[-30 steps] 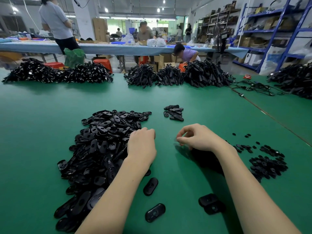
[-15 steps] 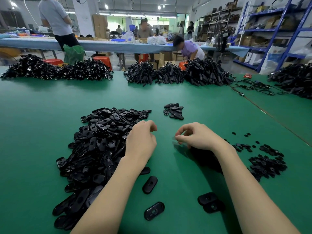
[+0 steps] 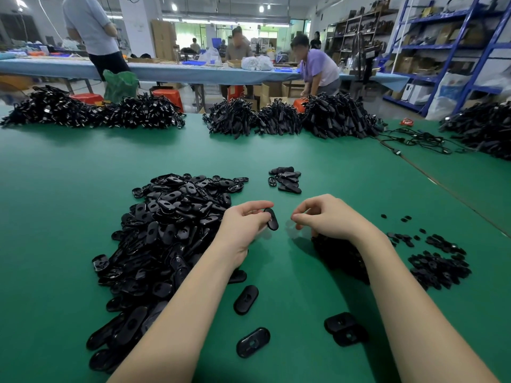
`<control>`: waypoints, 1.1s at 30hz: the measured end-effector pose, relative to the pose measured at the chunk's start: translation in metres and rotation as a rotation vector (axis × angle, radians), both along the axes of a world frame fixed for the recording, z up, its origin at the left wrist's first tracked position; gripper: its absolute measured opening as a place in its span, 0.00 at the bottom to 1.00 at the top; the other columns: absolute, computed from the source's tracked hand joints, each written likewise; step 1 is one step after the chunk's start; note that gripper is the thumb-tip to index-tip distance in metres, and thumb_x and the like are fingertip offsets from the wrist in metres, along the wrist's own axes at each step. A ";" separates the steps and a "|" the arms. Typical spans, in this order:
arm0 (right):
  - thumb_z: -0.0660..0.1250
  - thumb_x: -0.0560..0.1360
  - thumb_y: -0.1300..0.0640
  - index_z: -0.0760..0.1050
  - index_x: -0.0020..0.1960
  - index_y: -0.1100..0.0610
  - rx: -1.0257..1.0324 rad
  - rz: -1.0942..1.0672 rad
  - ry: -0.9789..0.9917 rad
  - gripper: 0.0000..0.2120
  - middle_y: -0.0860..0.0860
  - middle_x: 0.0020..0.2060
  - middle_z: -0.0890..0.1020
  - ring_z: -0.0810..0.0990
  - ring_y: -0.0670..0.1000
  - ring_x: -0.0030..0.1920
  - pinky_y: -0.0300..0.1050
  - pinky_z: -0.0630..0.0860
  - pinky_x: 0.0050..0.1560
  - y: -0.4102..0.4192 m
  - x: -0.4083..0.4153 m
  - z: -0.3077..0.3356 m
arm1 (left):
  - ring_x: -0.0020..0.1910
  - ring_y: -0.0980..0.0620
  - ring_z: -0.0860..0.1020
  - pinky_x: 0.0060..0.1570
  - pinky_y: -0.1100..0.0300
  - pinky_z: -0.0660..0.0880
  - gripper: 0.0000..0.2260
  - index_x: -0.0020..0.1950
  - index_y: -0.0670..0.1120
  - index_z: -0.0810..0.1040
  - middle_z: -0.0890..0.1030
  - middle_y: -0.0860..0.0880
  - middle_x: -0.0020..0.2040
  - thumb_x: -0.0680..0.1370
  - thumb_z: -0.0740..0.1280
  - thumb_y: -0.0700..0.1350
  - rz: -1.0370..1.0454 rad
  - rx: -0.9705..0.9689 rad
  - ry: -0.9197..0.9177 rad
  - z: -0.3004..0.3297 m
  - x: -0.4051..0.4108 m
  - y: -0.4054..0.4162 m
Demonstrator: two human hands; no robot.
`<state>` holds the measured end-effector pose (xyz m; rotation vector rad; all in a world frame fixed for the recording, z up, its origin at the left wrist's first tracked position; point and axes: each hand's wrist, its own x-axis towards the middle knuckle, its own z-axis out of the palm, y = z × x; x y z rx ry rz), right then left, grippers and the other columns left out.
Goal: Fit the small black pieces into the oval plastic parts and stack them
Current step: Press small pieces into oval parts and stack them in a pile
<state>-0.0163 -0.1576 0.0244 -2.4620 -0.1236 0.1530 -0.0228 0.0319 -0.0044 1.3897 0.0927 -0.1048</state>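
Observation:
My left hand [image 3: 244, 226] holds one black oval plastic part [image 3: 272, 219] upright between thumb and fingers, just above the green table. A short gap to its right, my right hand [image 3: 320, 217] has its fingertips pinched together; whether a small piece sits between them is not visible. A big heap of oval parts [image 3: 166, 230] lies to the left of my left hand. Small black pieces [image 3: 437, 261] are scattered in a low pile at the right. A little stack of oval parts [image 3: 286, 179] stands beyond my hands.
Loose oval parts [image 3: 246, 299] [image 3: 253, 342] and a pair [image 3: 345, 328] lie near my forearms. Bundles of black cables [image 3: 290, 120] line the far side of the green table [image 3: 69, 175]. Other people work at a blue table behind.
My left hand has lifted off the heap with an oval part and turned it toward my right hand. My right hand has risen slightly, still pinched.

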 end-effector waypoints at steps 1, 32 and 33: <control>0.69 0.77 0.50 0.82 0.44 0.46 -0.032 -0.018 0.004 0.05 0.40 0.37 0.87 0.78 0.37 0.31 0.40 0.73 0.42 -0.002 0.001 0.001 | 0.51 0.52 0.79 0.44 0.68 0.78 0.11 0.47 0.45 0.83 0.80 0.44 0.46 0.77 0.67 0.30 -0.006 -0.019 0.012 -0.001 0.000 -0.001; 0.77 0.68 0.46 0.82 0.42 0.43 -0.475 -0.153 0.066 0.05 0.45 0.50 0.84 0.81 0.52 0.53 0.43 0.72 0.46 -0.005 -0.006 0.009 | 0.37 0.51 0.81 0.37 0.66 0.79 0.11 0.56 0.42 0.76 0.82 0.42 0.44 0.76 0.70 0.32 0.003 -0.198 0.082 -0.004 -0.001 -0.001; 0.77 0.68 0.46 0.83 0.43 0.44 -0.468 -0.158 0.068 0.06 0.46 0.50 0.84 0.81 0.52 0.53 0.43 0.73 0.47 -0.005 -0.006 0.009 | 0.38 0.51 0.80 0.37 0.66 0.79 0.11 0.56 0.42 0.77 0.82 0.41 0.45 0.77 0.70 0.32 0.001 -0.193 0.084 -0.004 -0.001 -0.001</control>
